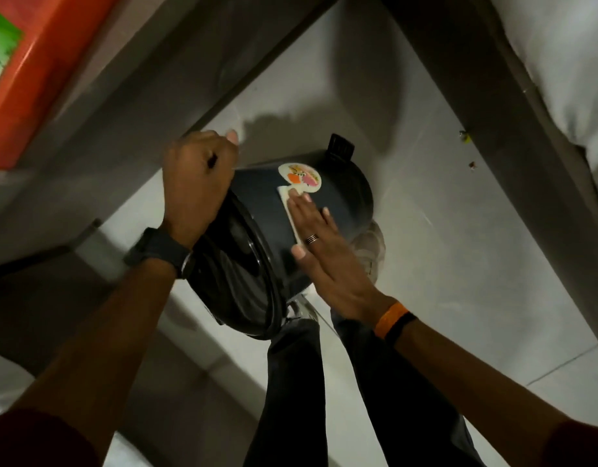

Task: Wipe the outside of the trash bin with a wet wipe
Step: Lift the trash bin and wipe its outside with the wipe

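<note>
A dark grey trash bin (344, 200) is held tilted above the floor, its open rim and black liner turned toward me. It carries a round colourful sticker (300, 176) and a black foot pedal (340, 147) at its base. My left hand (196, 183) grips the bin's upper rim. Flat against the bin's side, my right hand (319, 244) presses a white wet wipe (288, 205) just below the sticker; most of the wipe is hidden under the fingers.
Pale tiled floor (459, 264) lies below. An orange-edged surface (48, 69) sits at the upper left, white bedding (567, 62) at the upper right. My dark-trousered legs (290, 382) and a light shoe (370, 244) are under the bin.
</note>
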The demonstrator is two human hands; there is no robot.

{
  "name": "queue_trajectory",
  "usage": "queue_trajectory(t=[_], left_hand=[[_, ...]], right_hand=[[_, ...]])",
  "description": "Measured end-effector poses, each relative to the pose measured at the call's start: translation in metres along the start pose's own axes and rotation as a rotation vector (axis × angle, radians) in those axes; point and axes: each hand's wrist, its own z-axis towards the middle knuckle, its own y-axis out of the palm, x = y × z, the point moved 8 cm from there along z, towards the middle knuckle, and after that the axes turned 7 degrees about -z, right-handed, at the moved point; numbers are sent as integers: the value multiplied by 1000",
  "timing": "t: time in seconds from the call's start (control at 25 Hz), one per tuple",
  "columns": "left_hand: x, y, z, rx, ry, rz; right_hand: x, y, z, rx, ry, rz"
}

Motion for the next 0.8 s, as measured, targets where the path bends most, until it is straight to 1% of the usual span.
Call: queue_trajectory(t=[0.08,0.12,0.16,0.2,0.24,0.32,0.36,0.4,0.44,0.48,0.52,0.56,0.6,0.68,0.72,0.8], left_hand=[[25,8,-33,-35,190,157],[36,11,-55,-36,267,189],[40,8,-71,-6,297,194],[36,4,-81,53,262,190],[26,-6,-84,152,175,189],[4,-30,-86,379,-47,192],[-3,-35,-87,420,-102,163],[-5,-33,-85,377,-92,104],[-1,-24,-83,264,-12,44],[9,-12,-85,136,106,33],[23,0,-89,35,234,83],[37,10,-92,-35,356,151],[46,20,-88,-77,438,208],[61,36,-68,-107,491,298],[65,41,-58,-117,493,339],[63,44,-40,-157,458,345]], right_hand=[[41,-3,8,-22,258,3],[59,-6,10,-47,351,-23],[70,-8,12,-72,374,-90],[73,-8,15,-87,347,-169],[71,-7,20,-92,302,-228],[64,-4,30,-87,241,-268],[63,-5,36,-91,239,-263],[65,-7,44,-93,250,-237],[68,-12,53,-100,270,-198],[75,-18,60,-118,303,-150],[85,-24,65,-140,348,-93],[94,-31,67,-156,394,-42],[98,-37,66,-157,426,-3],[89,-45,55,-106,429,59],[73,-43,46,-72,380,94],[26,-28,17,-21,185,150]])
